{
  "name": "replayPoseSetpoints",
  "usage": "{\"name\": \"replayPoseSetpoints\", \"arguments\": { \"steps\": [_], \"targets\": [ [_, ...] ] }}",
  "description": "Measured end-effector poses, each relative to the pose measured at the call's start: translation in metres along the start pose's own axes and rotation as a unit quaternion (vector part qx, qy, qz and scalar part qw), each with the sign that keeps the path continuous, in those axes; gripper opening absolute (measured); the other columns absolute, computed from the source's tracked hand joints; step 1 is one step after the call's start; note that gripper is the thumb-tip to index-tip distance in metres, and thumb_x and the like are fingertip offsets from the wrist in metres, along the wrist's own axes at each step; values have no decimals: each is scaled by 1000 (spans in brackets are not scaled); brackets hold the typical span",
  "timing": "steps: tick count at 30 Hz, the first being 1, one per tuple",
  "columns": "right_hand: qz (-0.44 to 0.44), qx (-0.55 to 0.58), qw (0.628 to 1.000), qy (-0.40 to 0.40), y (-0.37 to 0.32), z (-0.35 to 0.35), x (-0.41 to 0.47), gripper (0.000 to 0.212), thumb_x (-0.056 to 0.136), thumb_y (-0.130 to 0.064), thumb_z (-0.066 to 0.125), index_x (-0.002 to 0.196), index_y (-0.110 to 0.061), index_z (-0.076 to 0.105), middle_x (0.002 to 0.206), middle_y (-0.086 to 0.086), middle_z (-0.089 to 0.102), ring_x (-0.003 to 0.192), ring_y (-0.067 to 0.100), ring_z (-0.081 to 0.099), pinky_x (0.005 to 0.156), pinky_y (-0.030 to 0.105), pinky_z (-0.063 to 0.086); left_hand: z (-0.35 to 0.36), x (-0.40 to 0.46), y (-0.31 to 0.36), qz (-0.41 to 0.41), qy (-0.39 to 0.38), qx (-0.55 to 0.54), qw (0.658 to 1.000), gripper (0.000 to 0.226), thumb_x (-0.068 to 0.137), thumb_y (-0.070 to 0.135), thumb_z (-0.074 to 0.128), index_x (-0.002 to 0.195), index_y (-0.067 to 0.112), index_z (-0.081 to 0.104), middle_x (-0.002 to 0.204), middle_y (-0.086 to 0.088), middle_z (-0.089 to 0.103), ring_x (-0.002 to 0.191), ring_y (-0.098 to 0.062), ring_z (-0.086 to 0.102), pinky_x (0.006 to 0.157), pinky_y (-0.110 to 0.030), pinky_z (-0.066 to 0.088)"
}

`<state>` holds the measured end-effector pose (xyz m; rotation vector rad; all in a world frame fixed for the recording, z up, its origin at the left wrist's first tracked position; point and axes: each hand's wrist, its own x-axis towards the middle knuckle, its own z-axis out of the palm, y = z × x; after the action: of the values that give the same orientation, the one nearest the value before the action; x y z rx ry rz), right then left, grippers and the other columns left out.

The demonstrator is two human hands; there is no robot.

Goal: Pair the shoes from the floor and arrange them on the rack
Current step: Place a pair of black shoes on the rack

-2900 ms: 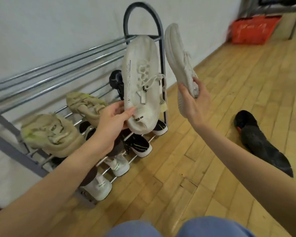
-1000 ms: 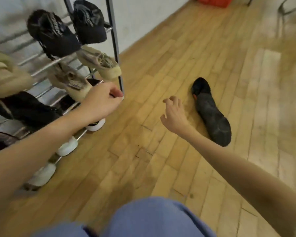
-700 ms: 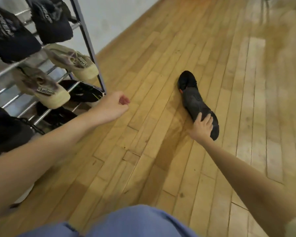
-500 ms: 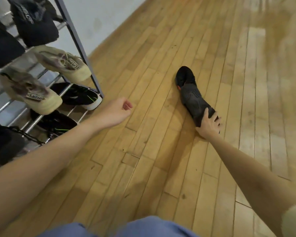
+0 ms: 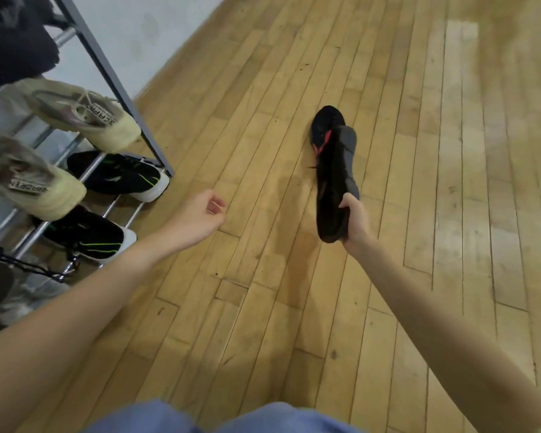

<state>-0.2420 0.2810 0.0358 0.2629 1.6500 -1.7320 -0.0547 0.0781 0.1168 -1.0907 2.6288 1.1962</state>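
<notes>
A black shoe [image 5: 333, 170] with a red accent and grey sole is tipped on its side over the wooden floor. My right hand [image 5: 355, 221] grips it at its near end. My left hand [image 5: 200, 217] hovers over the floor beside the rack with loosely curled fingers, holding nothing. The metal shoe rack [image 5: 107, 67] stands at the left. It carries a beige pair [image 5: 85, 114], a black pair with green stripes and white soles [image 5: 122, 176], and dark shoes [image 5: 16, 48] on a higher shelf.
A white wall runs behind the rack at the upper left. Wooden floorboards [image 5: 450, 182] stretch to the right and far side. My blue-clad knees [image 5: 216, 417] show at the bottom edge.
My right hand reached down to the black shoe, closed on its near end and turned it onto its side. The left hand stayed curled near the rack. Earlier, both hands held white shoes.
</notes>
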Motion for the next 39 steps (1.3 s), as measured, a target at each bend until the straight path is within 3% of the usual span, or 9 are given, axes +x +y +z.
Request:
{"name": "replayPoseSetpoints", "arguments": {
  "steps": [5,9,12,15,20,23,26,31,39],
  "targets": [
    [55,-66,982,-169,17,0,-12,59,68,-33,58,122,-12,51,119,17,59,105,34,58,81,41,53,-2,1,-14,-2,0,-31,1000,82,79,27,74,147,21,28,140,-8,44,118,-20,51,88,-31,43],
    [67,-242,928,-276,22,5,-6,52,68,-34,57,115,-12,57,114,16,63,99,29,62,82,36,52,-11,-4,-25,46,-4,52,998,126,57,23,90,151,40,8,159,-7,3,146,-25,13,117,-44,21],
    [81,-324,882,-333,21,16,-6,60,56,-42,62,108,-12,60,106,11,65,92,22,64,73,27,54,-10,-2,-42,61,-14,91,994,116,59,19,89,149,41,19,159,-2,1,147,-24,10,117,-44,21],
    [85,-338,862,-368,15,21,-1,63,55,-45,66,108,-11,60,105,9,67,91,20,65,70,25,55,-5,8,-69,73,-32,81,993,59,75,14,77,126,33,53,138,-3,47,128,-25,45,107,-43,39],
    [-12,-312,918,-245,-3,28,31,36,93,-20,61,128,-14,53,119,-2,59,108,17,60,85,15,51,17,17,-92,-7,-8,-2,1000,34,84,14,69,117,15,62,109,-1,63,108,-23,57,88,-32,44],
    [-82,-287,950,-90,-5,37,67,37,101,-27,46,132,-7,53,125,11,60,110,25,62,94,34,54,37,21,-95,-95,3,-91,991,33,87,19,67,118,7,63,104,-7,64,107,-27,60,83,-32,45],
    [-188,-446,873,67,-10,40,107,53,94,-26,54,144,-19,37,150,16,30,137,35,36,112,48,36,50,23,-99,-209,-41,-199,957,40,90,26,64,125,7,58,115,-13,65,107,-30,61,84,-40,53],
    [-113,-643,757,34,-12,44,138,78,94,-10,53,154,-28,8,160,18,-19,144,51,-5,117,59,19,61,17,-109,-241,-110,-251,931,48,90,34,62,128,6,53,119,-15,64,99,-27,66,70,-42,61],
    [-216,-750,619,85,-8,23,139,62,92,-7,53,148,-16,27,153,17,24,129,49,35,105,49,37,84,13,-95,-142,-223,60,963,46,95,50,43,110,8,54,79,-11,74,52,-18,64,45,-24,46]
  ]
}}
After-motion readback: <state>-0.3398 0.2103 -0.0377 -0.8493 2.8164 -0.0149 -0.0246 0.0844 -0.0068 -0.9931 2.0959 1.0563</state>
